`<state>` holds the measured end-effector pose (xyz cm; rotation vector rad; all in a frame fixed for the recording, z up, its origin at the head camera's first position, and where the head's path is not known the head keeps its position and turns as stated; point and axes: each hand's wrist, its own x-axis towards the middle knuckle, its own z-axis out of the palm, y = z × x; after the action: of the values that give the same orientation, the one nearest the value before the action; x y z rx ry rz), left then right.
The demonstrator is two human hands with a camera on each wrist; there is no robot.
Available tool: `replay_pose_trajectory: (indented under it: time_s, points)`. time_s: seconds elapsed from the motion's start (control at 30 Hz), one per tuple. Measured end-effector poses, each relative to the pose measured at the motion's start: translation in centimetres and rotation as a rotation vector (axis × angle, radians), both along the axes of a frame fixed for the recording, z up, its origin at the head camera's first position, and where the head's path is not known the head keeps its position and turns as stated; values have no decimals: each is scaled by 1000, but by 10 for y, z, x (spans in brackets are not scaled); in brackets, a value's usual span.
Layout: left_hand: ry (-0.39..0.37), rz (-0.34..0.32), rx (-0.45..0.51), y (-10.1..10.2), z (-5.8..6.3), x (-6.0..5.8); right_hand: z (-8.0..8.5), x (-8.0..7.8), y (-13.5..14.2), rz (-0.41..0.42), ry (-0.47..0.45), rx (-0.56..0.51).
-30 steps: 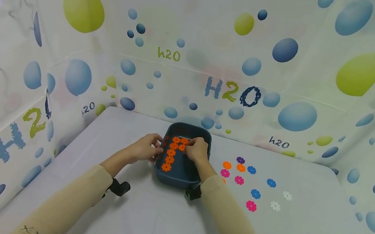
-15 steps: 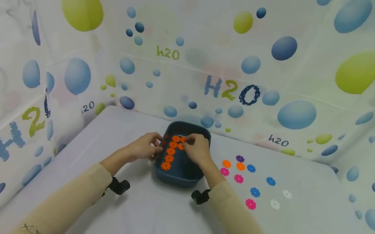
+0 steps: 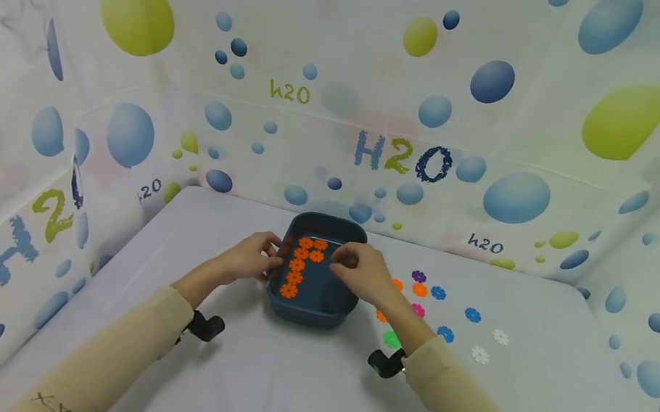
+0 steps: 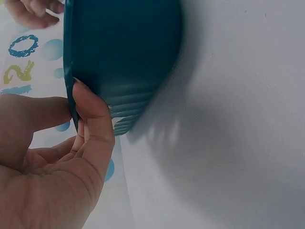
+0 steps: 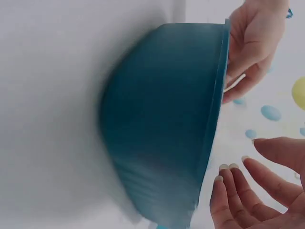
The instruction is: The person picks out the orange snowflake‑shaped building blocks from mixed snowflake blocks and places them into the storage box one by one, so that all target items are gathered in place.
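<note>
A dark blue plastic tub point(image 3: 305, 316) stands on the table, with several orange flower-shaped pieces point(image 3: 293, 278) inside. They form a column along its left side and a short double row toward the back. My left hand point(image 3: 248, 256) pinches the tub's left rim between thumb and fingers, as the left wrist view shows closely. My right hand point(image 3: 363, 272) hovers over the tub's right side. In the right wrist view the right hand point(image 5: 267, 186) has its thumb and fingers apart, with nothing between them.
To the tub's right lie loose flower pieces: a purple one point(image 3: 419, 276), a blue one point(image 3: 473, 315), a white one point(image 3: 501, 336) and a green one point(image 3: 391, 339), among others. My right forearm covers some. A patterned curtain point(image 3: 354, 70) hangs behind the white table point(image 3: 284, 389).
My right hand has drawn back to the right from the orange flower pieces, its fingers now apart. The forearm's shift uncovers a green piece. My left hand stays on the rim.
</note>
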<state>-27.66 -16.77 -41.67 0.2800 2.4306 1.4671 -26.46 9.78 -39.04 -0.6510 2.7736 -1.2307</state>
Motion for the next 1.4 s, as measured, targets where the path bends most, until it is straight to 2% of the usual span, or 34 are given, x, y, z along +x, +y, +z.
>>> replay_pose_trajectory:
  time_s: [0.2,0.33,0.57,0.7,1.03,1.2,1.4]
  points:
    - [-2,-2,-2,0,1,1,5,8,22,46,10,15]
    - [0,2,-13,0,1,1,6,10,40,44,33,19]
    - [-11,-1,-17,1,2,0,3,11,80,-18,19,71]
    - [-16,-3,-17,2,2,0,-6,10,106,-72,6,111]
    - [-8,11,-23,0,1,-1,-23,-6,152,-187,-66,164]
    - [-13,5,-9,0,-2,0,-33,-15,163,-220,-100,174]
    - [-8,13,-15,0,1,0,-42,-27,168,-239,-140,191]
